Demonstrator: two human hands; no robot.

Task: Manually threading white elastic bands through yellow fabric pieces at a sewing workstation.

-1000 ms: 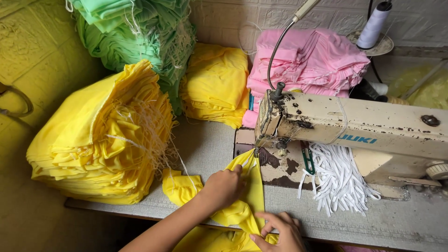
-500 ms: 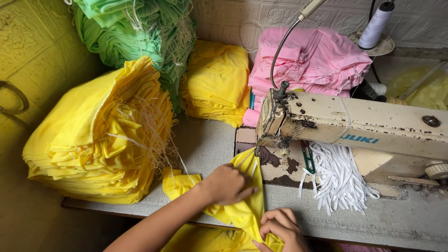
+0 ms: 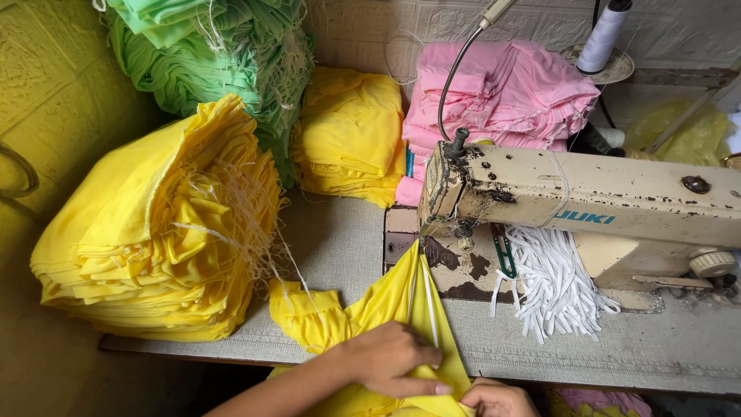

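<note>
Feeding yellow fabric [image 3: 401,301] under the sewing machine [image 3: 579,208].
Your left hand [image 3: 390,359] has slid back, now flat on the cloth; your right hand [image 3: 494,400] pinches its near edge, re-gripping between stitches.

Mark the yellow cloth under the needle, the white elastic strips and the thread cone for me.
yellow cloth [image 3: 401,297], head view, on the fold just below the needle.
white elastic strips [image 3: 554,286], head view, middle of the bundle.
thread cone [image 3: 603,35], head view, on its side wall.
</note>
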